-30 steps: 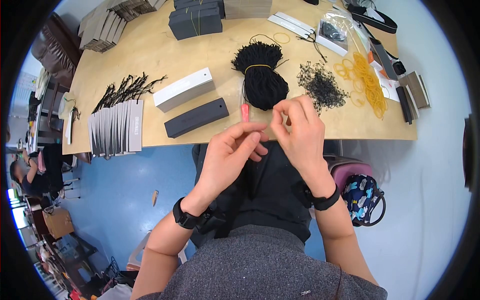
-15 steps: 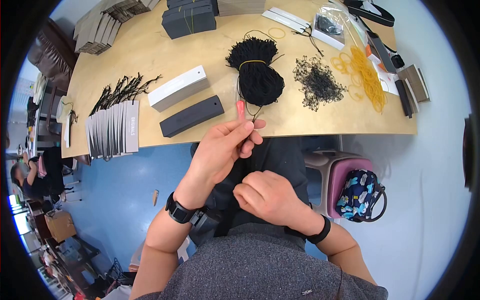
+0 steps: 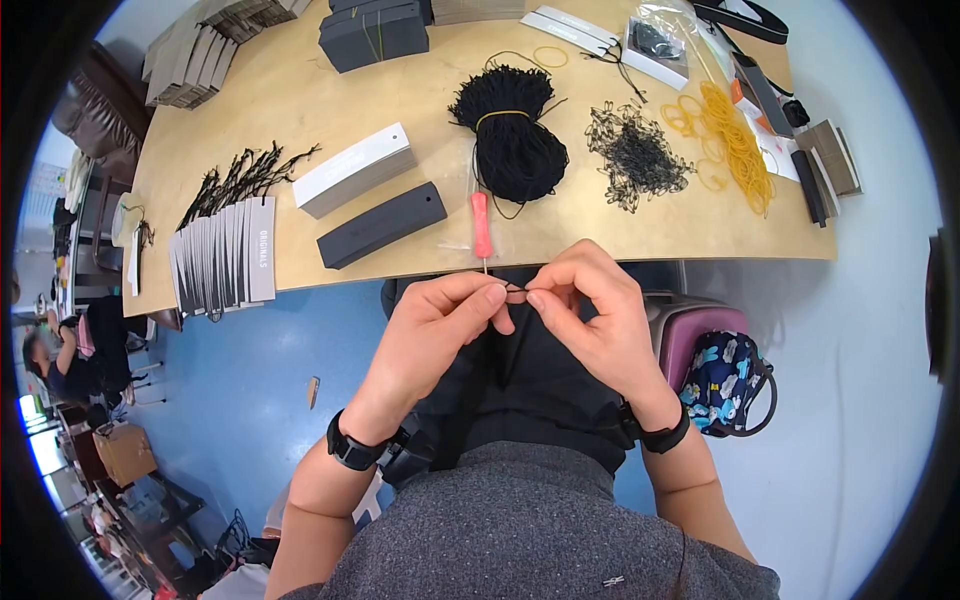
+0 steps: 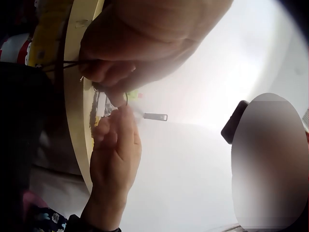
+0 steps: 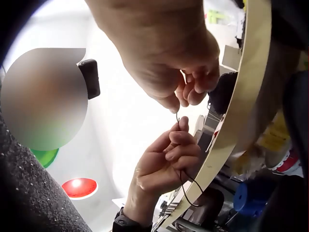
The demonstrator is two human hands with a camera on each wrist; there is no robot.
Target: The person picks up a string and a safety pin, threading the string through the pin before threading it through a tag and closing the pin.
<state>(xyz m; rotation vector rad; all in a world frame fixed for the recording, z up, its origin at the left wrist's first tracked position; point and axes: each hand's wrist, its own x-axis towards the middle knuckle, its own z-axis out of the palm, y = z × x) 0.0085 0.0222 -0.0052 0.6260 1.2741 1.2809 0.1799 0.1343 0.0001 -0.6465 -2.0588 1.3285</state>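
Observation:
In the head view my left hand and right hand meet just in front of the table edge. Between their fingertips runs a thin black cord, pinched from both sides. The right wrist view shows the cord's short upper stretch between the two hands, while a loop of it dangles below the left hand. Just beyond the hands lies a red-handled tool with a thin metal shaft. Behind it sits a bundle of black cords tied with a yellow band.
Left of the bundle stand a white card stack and a black one. Corded tags fan out farther left. A heap of black clips and yellow rubber bands lie right. A stool holds a patterned bag.
My right hand dropped toward the lap half a second ago, and has come back up to pinch the cord beside the left hand. The left hand moved slightly down, uncovering the red-handled tool.

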